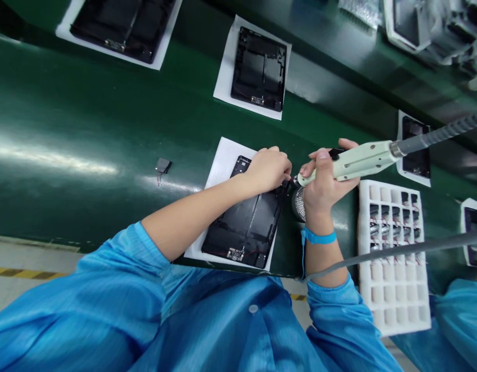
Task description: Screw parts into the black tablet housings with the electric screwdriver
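From the head view I count five dark tablet shells, each on a white sheet; clock positions are taken from the centre of the view. The working shell [242,222] lies at 6 o'clock, near the centre, on its sheet [219,168] on the green bench [87,113]. The others: a second shell [257,67] at 12, a third [114,20] between 10 and 11, a fourth [416,164] just before 3, a fifth [476,219] just past 3, cut by the edge.

I note one pale green driver tool [362,161], gripped firmly by the right hand [326,186] at 3 o'clock, its tip pointing to 9. The left hand [267,170] bends over the working shell's upper edge, fingertips drawn together just beside that tip; whether they pinch anything I cannot tell.

One perforated metal cylinder [299,204] stands below the right hand, which wears one blue wrist strap [319,236]. One small black part [163,165] with reddish wires lies at 9. One white foam tray [364,227] at 4 is five compartments wide; two in its top row hold parts. A grey cable [401,250] crosses it, so I withhold a full count. One co-worker's blue sleeve [463,310] shows beyond.

Any print on the working shell's circuit board [235,253] is too small to read.
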`<move>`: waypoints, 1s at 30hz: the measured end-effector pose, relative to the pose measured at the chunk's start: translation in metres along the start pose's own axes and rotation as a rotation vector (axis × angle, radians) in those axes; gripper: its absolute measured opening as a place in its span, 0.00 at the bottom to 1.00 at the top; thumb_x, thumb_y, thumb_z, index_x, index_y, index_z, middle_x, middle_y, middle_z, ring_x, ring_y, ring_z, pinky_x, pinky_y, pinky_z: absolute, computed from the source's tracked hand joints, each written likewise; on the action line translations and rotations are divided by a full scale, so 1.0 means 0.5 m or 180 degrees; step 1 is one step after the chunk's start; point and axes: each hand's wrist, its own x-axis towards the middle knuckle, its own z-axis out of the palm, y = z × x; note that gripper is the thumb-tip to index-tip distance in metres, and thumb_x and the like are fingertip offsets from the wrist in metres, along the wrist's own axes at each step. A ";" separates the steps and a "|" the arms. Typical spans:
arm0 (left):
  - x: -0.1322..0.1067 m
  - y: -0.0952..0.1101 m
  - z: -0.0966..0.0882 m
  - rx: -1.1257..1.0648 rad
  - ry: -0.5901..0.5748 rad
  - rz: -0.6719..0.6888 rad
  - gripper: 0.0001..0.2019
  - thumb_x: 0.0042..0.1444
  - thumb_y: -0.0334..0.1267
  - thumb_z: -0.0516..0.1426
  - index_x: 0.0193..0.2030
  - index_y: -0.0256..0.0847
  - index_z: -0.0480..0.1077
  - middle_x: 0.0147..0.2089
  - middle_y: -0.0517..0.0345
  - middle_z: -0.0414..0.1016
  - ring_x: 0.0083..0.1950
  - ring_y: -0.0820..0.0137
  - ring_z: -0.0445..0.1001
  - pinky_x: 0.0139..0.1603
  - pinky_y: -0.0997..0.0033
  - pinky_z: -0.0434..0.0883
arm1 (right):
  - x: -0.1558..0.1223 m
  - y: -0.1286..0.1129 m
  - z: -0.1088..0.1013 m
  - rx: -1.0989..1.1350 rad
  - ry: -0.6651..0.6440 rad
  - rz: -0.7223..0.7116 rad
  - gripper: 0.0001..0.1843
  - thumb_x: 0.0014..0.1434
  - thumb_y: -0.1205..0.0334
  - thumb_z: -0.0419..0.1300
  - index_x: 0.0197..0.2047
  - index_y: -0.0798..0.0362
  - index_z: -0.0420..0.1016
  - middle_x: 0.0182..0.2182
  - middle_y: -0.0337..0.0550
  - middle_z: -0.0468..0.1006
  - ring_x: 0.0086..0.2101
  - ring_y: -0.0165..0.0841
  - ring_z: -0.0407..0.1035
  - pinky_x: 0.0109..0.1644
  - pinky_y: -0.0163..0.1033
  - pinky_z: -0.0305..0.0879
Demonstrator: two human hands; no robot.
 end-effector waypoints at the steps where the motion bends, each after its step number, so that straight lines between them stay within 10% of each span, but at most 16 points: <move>1: 0.000 0.000 0.000 0.0002 0.0001 0.0004 0.09 0.72 0.31 0.68 0.47 0.43 0.93 0.46 0.46 0.89 0.57 0.50 0.80 0.54 0.53 0.70 | -0.002 0.000 0.001 -0.0016 -0.0001 0.0018 0.26 0.67 0.39 0.77 0.57 0.42 0.76 0.32 0.29 0.78 0.19 0.25 0.65 0.25 0.38 0.71; 10: -0.006 -0.010 0.000 0.0177 0.0100 0.0075 0.08 0.73 0.32 0.68 0.45 0.43 0.93 0.43 0.46 0.87 0.51 0.53 0.79 0.50 0.55 0.70 | -0.014 0.008 0.008 0.0066 -0.0005 0.0123 0.28 0.64 0.39 0.78 0.57 0.43 0.76 0.34 0.30 0.81 0.20 0.25 0.67 0.28 0.38 0.73; 20: -0.071 -0.030 -0.003 0.0779 0.0325 0.0202 0.13 0.80 0.35 0.63 0.46 0.38 0.91 0.49 0.40 0.86 0.58 0.48 0.75 0.56 0.50 0.70 | 0.004 -0.040 -0.090 0.0215 0.0362 0.0035 0.22 0.63 0.50 0.78 0.54 0.46 0.77 0.35 0.32 0.87 0.18 0.23 0.66 0.24 0.35 0.70; 30: -0.075 -0.077 0.008 0.0000 0.0646 0.0242 0.12 0.80 0.39 0.66 0.46 0.43 0.92 0.47 0.47 0.87 0.55 0.52 0.74 0.60 0.51 0.73 | -0.015 -0.021 -0.071 0.0278 0.0283 0.0185 0.24 0.63 0.47 0.80 0.52 0.47 0.77 0.32 0.31 0.86 0.18 0.24 0.68 0.24 0.35 0.70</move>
